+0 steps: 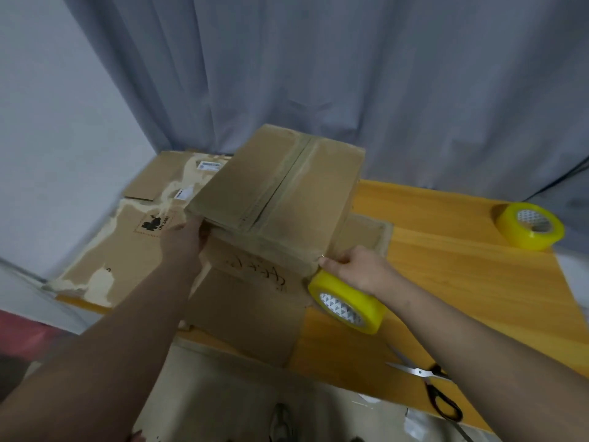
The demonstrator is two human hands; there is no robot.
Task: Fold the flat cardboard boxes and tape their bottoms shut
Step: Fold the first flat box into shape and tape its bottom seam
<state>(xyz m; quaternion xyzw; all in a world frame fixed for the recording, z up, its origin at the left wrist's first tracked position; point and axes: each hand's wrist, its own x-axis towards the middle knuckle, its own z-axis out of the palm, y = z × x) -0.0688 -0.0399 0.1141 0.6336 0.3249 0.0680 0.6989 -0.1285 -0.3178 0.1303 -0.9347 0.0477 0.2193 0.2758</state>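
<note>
A folded-up cardboard box [280, 186] stands bottom-up in the middle of the wooden table [462, 282], its two bottom flaps meeting along a central seam with old tape marks. My left hand [188, 237] grips the box's near left corner, fingers curled under the flap edge. My right hand [357, 266] holds a yellow tape roll [347, 301] against the box's near right corner. One open flap with handwriting [255, 298] hangs toward me.
Flat cardboard boxes [134, 237] with torn labels lie stacked at the left. A second yellow tape roll [530, 224] sits at the far right. Black-handled scissors [433, 390] lie near the table's front right edge. Grey curtains hang behind.
</note>
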